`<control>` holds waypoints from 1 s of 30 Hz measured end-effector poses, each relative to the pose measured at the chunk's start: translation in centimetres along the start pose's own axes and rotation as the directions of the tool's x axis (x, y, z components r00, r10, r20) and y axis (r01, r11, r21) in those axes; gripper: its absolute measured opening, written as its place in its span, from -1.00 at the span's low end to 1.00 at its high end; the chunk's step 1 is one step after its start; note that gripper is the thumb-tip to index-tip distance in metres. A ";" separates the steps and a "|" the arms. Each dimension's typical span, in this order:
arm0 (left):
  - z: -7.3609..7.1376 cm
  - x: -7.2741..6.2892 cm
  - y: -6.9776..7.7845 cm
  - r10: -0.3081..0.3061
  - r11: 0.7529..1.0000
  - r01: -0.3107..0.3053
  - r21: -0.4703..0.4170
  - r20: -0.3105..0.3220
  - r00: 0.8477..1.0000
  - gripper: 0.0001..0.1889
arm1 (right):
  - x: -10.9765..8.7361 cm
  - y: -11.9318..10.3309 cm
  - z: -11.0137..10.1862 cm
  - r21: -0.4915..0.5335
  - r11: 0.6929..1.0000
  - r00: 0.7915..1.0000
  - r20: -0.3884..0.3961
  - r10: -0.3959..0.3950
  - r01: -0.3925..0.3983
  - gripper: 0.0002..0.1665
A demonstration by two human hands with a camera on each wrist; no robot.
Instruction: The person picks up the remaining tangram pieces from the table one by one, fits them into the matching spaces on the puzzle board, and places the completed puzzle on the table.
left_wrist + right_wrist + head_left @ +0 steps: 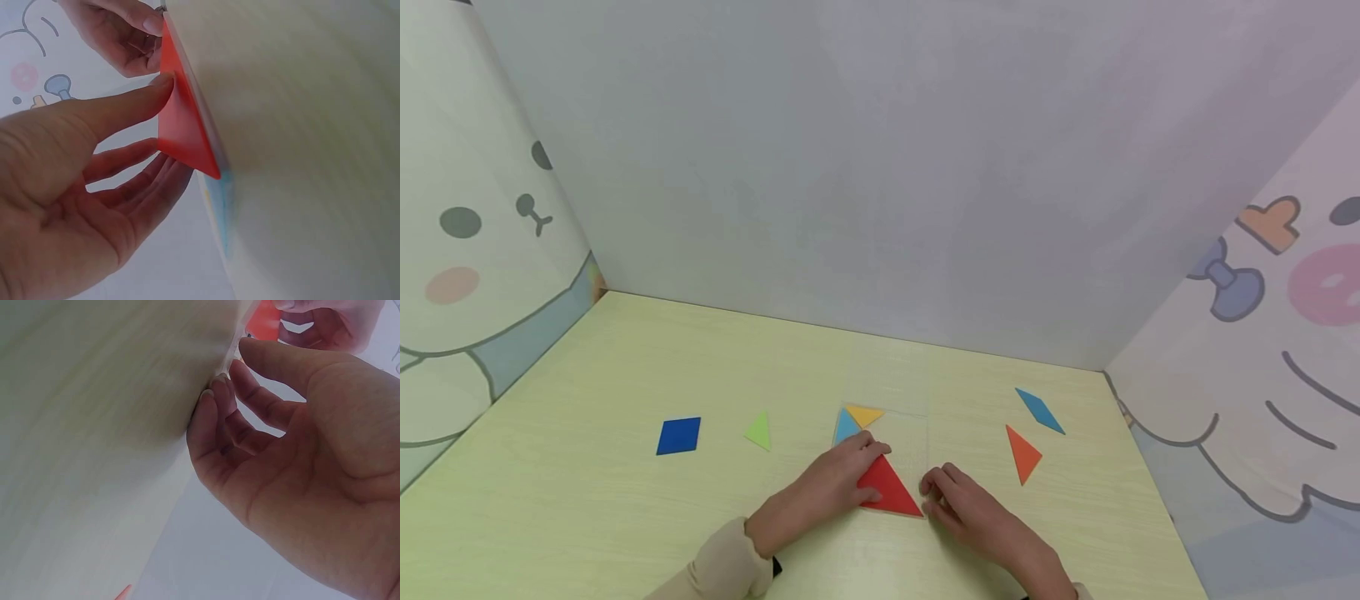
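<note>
My left hand [835, 479] spans a large red triangle [891, 490], thumb on its near part and fingers at its far edge. The triangle lies over the near part of a clear square tray [906, 442]. Just beyond that hand, a light blue triangle [845, 427] and a yellow triangle [867, 415] lie in the tray's far left corner. My right hand [966, 510] rests beside the tray's near right corner, its fingers loosely curled and holding nothing. In the right wrist view, the fingertips [209, 397] of this hand are down at the table surface.
On the left of the table [587, 500] lie a dark blue square [679, 436] and a light green triangle [760, 432]. An orange triangle [1023, 455] and a blue parallelogram [1040, 411] lie to the right. A grey wall [865, 183] rises behind; printed cartoon panels flank the table.
</note>
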State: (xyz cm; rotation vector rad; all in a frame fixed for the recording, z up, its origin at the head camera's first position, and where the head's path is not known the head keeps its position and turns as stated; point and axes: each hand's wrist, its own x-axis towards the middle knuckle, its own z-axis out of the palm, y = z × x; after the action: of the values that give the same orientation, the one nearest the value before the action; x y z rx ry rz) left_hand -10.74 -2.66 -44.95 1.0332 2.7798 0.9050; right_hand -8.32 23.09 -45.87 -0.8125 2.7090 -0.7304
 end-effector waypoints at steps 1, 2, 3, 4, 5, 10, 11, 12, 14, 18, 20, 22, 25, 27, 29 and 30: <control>0.0 0.0 0.0 0.010 1.000 -0.010 0.004 -0.003 1.000 -0.48 | 0.0 0.0 0.0 0.000 1.000 1.000 0.000 0.001 -0.001 -0.83; 0.1 -0.1 0.0 0.017 1.000 -0.017 0.009 -0.005 1.000 -0.50 | 0.0 0.0 0.0 0.000 1.000 1.000 0.001 0.002 -0.002 -0.83; 0.1 -0.1 0.0 0.027 1.000 -0.027 0.013 -0.008 1.000 -0.52 | 0.0 -0.1 0.0 -0.001 1.000 1.000 0.000 0.002 -0.002 -0.83; 0.1 -0.1 0.0 0.036 0.999 -0.036 0.019 -0.011 0.999 -0.53 | 0.0 -0.1 0.0 -0.002 1.000 1.000 -0.001 0.001 -0.001 -0.83; 0.1 -0.2 -0.1 0.046 0.999 -0.046 0.026 -0.015 0.999 -0.54 | 0.0 -0.1 0.0 -0.004 1.000 1.000 -0.002 -0.002 0.002 -0.83; 0.2 -0.3 0.0 0.067 0.994 -0.065 0.087 -0.017 0.998 -0.55 | 0.0 -0.1 0.0 -0.009 1.000 1.000 -0.014 -0.015 0.015 -0.85; 0.2 -0.3 0.0 0.069 0.993 -0.067 0.099 -0.014 0.998 -0.55 | 0.0 -0.1 0.0 -0.009 1.000 1.000 -0.015 -0.017 0.017 -0.85; 0.1 -0.4 0.1 0.069 0.991 -0.068 0.112 -0.010 0.998 -0.56 | 0.0 -0.1 0.0 -0.008 1.000 1.000 -0.016 -0.018 0.017 -0.85; 0.1 -0.5 0.2 0.074 0.988 -0.073 0.138 -0.004 0.997 -0.57 | 0.0 -0.1 0.0 -0.005 1.000 1.000 -0.016 -0.018 0.018 -0.86; 0.1 -0.5 0.2 0.074 0.984 -0.075 0.161 0.011 0.997 -0.59 | 0.0 -0.1 0.0 0.000 1.000 1.000 -0.012 -0.013 0.013 -0.85; 0.2 -0.6 0.2 0.077 0.982 -0.078 0.171 0.014 0.997 -0.61 | 0.0 0.0 0.0 -0.001 1.000 1.000 -0.012 -0.011 0.011 -0.84; 0.3 -0.6 0.2 0.083 0.979 -0.084 0.185 0.014 0.996 -0.63 | -0.1 -0.1 0.0 -0.002 1.000 1.000 -0.012 -0.009 0.009 -0.84; 0.4 -0.6 0.3 0.090 0.974 -0.091 0.206 0.013 0.996 -0.65 | -0.1 -0.1 0.0 0.000 1.000 1.000 -0.010 -0.003 0.003 -0.83; 0.4 -0.7 0.4 0.090 0.969 -0.091 0.229 0.015 0.996 -0.66 | 0.0 -0.1 0.0 0.003 1.000 1.000 -0.009 0.001 -0.001 -0.83; 0.4 -0.7 0.5 0.086 0.964 -0.089 0.249 0.023 0.996 -0.68 | 0.0 -0.1 0.0 0.006 1.000 1.000 -0.006 0.004 -0.004 -0.83; 0.4 -0.8 0.6 0.081 0.963 -0.086 0.257 0.028 0.996 -0.69 | 0.0 -0.1 0.0 0.007 1.000 1.000 -0.006 0.003 -0.003 -0.83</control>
State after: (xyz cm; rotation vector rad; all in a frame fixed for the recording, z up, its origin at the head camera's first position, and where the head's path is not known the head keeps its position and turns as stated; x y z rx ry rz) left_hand -9.72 -2.59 -45.11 1.1929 2.9153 0.5443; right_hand -8.24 23.01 -45.82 -0.8054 2.7111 -0.7416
